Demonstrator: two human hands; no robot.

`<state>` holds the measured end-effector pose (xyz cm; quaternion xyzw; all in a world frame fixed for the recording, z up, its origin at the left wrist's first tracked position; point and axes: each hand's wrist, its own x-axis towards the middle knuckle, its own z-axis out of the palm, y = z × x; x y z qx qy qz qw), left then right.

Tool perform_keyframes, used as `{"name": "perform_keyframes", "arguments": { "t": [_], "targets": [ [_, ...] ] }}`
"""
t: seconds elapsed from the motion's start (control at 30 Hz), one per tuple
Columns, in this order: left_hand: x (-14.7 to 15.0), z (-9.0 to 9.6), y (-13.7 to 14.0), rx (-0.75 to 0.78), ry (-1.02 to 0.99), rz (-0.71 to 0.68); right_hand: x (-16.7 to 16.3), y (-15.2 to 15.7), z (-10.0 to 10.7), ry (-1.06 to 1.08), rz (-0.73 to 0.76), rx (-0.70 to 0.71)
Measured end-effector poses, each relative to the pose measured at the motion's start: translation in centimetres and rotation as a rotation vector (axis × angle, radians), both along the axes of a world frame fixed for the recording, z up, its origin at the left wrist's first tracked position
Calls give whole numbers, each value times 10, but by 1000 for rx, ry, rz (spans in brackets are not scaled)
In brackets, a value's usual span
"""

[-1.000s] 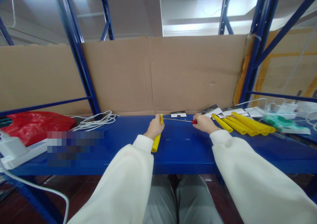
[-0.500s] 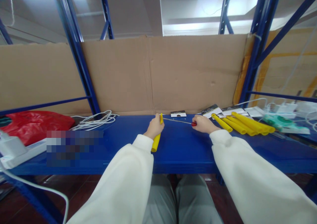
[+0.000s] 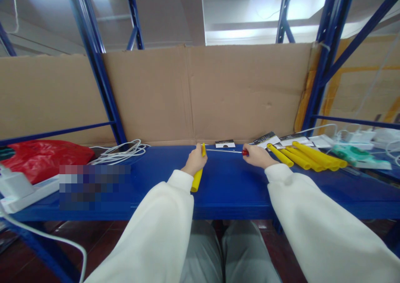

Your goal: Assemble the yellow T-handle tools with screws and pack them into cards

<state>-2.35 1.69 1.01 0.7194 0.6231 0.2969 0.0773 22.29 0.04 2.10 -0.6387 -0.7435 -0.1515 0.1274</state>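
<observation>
My left hand (image 3: pixel 194 161) is closed around a yellow tube (image 3: pixel 196 181), which stands tilted over the blue shelf with its lower end showing below my fingers. My right hand (image 3: pixel 256 155) grips the red handle of a screwdriver (image 3: pixel 229 151). Its long thin metal shaft points left, and the tip end reaches the yellow tube beside my left fingers. Whether the tip touches or enters the tube is too small to tell. Several more yellow tubes (image 3: pixel 301 158) lie side by side to the right of my right hand.
A small black-and-white card (image 3: pixel 225 144) lies at the back of the blue shelf (image 3: pixel 231 191), before a cardboard panel (image 3: pixel 150 95). More cards (image 3: pixel 266 140) lie behind the tubes. On the left are coiled white cable (image 3: pixel 128 153), a red plastic bag (image 3: pixel 50 158) and a power strip (image 3: pixel 28 196).
The screwdriver's handle has risen slightly, so its shaft lies nearer level, and more of the red handle shows at my right fingers. My left hand and its tube have stayed put.
</observation>
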Motion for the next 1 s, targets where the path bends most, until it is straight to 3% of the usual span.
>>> {"name": "perform_keyframes", "arguments": {
  "t": [0.27,0.53,0.87,1.0],
  "targets": [
    [0,0,0,1,-18,-9,4,4,0,-63,77,43],
    [-1,-1,1,15,-34,-12,1,1,0,-3,-35,-17],
    [0,-1,1,18,-19,-11,6,8,-1,9,98,-3],
    [0,-1,0,18,-15,-16,5,5,0,34,22,-11]
  ]
}}
